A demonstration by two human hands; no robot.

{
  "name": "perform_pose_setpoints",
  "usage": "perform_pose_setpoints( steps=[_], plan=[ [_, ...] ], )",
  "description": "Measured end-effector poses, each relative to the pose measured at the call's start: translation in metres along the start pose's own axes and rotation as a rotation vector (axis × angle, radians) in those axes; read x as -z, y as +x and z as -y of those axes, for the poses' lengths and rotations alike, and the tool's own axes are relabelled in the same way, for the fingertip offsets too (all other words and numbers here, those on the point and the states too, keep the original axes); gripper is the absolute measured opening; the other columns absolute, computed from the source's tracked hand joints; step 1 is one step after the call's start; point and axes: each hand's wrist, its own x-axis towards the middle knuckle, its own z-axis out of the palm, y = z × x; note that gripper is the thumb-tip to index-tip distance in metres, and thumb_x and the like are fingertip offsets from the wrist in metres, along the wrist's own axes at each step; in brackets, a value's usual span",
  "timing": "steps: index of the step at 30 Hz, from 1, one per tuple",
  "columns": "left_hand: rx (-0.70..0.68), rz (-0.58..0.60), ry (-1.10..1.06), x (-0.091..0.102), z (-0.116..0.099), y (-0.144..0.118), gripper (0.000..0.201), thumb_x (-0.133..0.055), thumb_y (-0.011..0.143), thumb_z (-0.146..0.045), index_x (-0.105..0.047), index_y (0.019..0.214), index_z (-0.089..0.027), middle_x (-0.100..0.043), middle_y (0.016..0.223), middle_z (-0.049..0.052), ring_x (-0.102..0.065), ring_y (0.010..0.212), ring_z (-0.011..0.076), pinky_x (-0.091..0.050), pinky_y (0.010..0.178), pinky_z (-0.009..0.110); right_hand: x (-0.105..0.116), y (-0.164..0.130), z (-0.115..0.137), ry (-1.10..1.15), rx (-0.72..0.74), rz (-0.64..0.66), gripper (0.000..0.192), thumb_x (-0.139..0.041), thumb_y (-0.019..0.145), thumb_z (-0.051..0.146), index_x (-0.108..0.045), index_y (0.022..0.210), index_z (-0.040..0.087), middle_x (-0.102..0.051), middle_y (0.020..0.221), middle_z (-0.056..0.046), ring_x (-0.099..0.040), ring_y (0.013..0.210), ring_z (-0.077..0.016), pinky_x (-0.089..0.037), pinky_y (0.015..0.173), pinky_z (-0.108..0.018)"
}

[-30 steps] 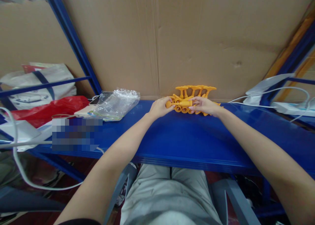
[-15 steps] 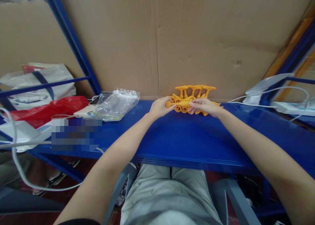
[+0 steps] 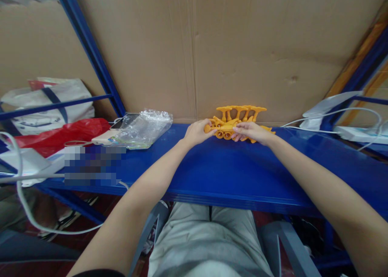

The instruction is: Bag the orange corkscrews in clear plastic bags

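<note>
Two bare hands meet at the far edge of a blue table (image 3: 218, 176), against a cardboard wall (image 3: 242, 51). The left hand (image 3: 196, 133) is closed around the rounded end of an orange plastic toy (image 3: 230, 121). The right hand (image 3: 253, 132) pinches the toy's middle with its fingertips. A crumpled clear plastic bag (image 3: 142, 127) lies well to the left.

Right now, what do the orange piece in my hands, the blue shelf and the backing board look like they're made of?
The orange piece looks like moulded plastic: uniform colour, smooth semi-gloss, thin repeated stems. The blue shelf seems to be painted metal, with a glossy reflective coat and a folded front lip. The backing board is plainly brown cardboard, matte, with creases and dents.
</note>
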Motion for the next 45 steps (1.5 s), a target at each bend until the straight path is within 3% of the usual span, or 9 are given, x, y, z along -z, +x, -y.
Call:
perform_pose_setpoints(
  steps=[15,19,28,31,36,40,45],
  plan=[
    [0.009,0.019,-0.040,0.001,0.001,0.000,0.029,-0.067,0.082,-0.047,-0.063,0.095,-0.021,-0.073,0.092,0.006,-0.068,0.082,0.0211,-0.047,0.069,0.028,-0.003,-0.003,0.006,0.010,-0.048,-0.027,0.028,-0.063,0.090,0.045,-0.068,0.087,0.017,-0.077,0.087,-0.009,-0.071,0.069,-0.0137,-0.051,0.057,-0.020],
    [0.022,0.013,-0.059,0.001,0.007,0.001,0.031,-0.071,0.078,-0.047,-0.062,0.094,-0.022,-0.073,0.087,0.004,-0.065,0.075,0.0187,-0.044,0.065,0.026,-0.003,-0.002,0.005,0.023,-0.034,-0.040,0.025,-0.062,0.091,0.041,-0.068,0.099,0.017,-0.077,0.092,-0.009,-0.071,0.068,-0.0142,-0.051,0.054,-0.021],
    [0.143,0.077,-0.011,0.004,0.023,0.002,0.026,-0.071,0.077,-0.038,-0.060,0.094,-0.022,-0.071,0.087,0.003,-0.064,0.077,0.0190,-0.042,0.065,0.026,-0.005,0.005,-0.008,0.071,0.121,-0.079,0.060,-0.074,0.081,0.035,-0.055,0.135,0.019,-0.071,0.112,-0.011,-0.071,0.077,-0.0167,-0.060,0.075,-0.034],
    [0.137,0.096,-0.019,0.003,0.020,0.002,0.026,-0.070,0.078,-0.038,-0.060,0.095,-0.022,-0.071,0.088,0.004,-0.065,0.078,0.0200,-0.044,0.067,0.027,-0.015,0.005,-0.005,0.067,0.135,-0.082,0.060,-0.076,0.077,0.033,-0.057,0.131,0.018,-0.069,0.114,-0.012,-0.071,0.077,-0.0165,-0.061,0.070,-0.032],
    [0.125,0.106,-0.037,0.002,0.012,0.001,0.027,-0.069,0.079,-0.039,-0.060,0.098,-0.022,-0.071,0.092,0.004,-0.067,0.083,0.0218,-0.047,0.071,0.029,-0.027,0.005,-0.001,0.045,0.147,-0.133,0.042,-0.076,0.073,0.034,-0.064,0.109,0.015,-0.068,0.101,-0.010,-0.068,0.067,-0.0144,-0.059,0.062,-0.029],
    [0.116,0.066,-0.092,0.004,0.011,0.000,0.043,-0.065,0.084,-0.036,-0.051,0.122,-0.022,-0.070,0.106,0.007,-0.068,0.093,0.0226,-0.050,0.077,0.031,-0.018,0.008,-0.004,-0.017,0.238,-0.238,0.042,-0.073,0.075,0.038,-0.063,0.110,0.017,-0.067,0.103,-0.009,-0.067,0.068,-0.0163,-0.058,0.060,-0.030],
    [0.152,0.087,-0.106,0.003,0.015,0.001,0.044,-0.061,0.085,-0.027,-0.047,0.126,-0.022,-0.070,0.109,0.007,-0.069,0.094,0.0213,-0.052,0.083,0.034,0.009,0.013,-0.016,-0.338,0.413,-0.557,0.045,-0.065,0.082,0.035,-0.059,0.123,0.018,-0.067,0.113,-0.012,-0.066,0.075,-0.0193,-0.057,0.071,-0.038]
  ],
)
